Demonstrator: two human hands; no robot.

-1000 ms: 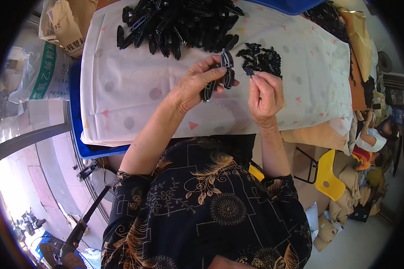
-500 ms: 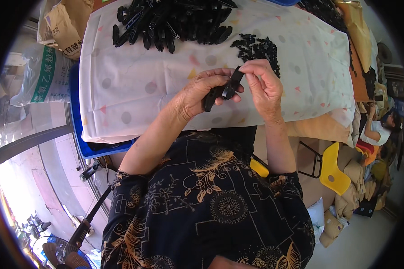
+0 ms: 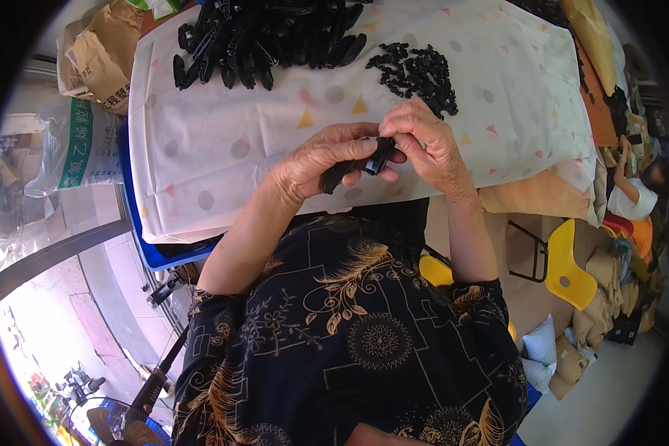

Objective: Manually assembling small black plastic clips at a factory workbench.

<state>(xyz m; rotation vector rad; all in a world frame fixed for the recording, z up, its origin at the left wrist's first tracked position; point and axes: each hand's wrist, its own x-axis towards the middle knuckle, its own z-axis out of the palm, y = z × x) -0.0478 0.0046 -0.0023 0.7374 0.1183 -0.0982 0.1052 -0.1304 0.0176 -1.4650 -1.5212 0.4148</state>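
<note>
A long black plastic part [image 3: 336, 177] lies across the fingers of my left hand [image 3: 308, 162], whose thumb presses down on it. Its middle has a shiny, lighter face. At the far end of the part, the thumb and fingertips of my right hand [image 3: 432, 149] are closed in a pinch and cover that end. Whether a smaller piece sits between those fingertips is hidden. Beyond my hands, a heap of long black plastic parts [image 3: 264, 44] lies at the far left of the table. A smaller heap of tiny black pieces [image 3: 424, 74] lies right of it.
A pale patterned cloth [image 3: 223, 141] covers the table. Left stand a blue bin [image 3: 132, 201], a plastic sack [image 3: 100, 145] and a paper bag [image 3: 104, 56]. A fan [image 3: 119, 424] is at lower left. On the right are a yellow chair [image 3: 569, 260] and another person [image 3: 628, 195].
My right hand has moved in toward the left one, and its fingertips now cover the part's far end, which stuck up before. The whole view has shifted slightly.
</note>
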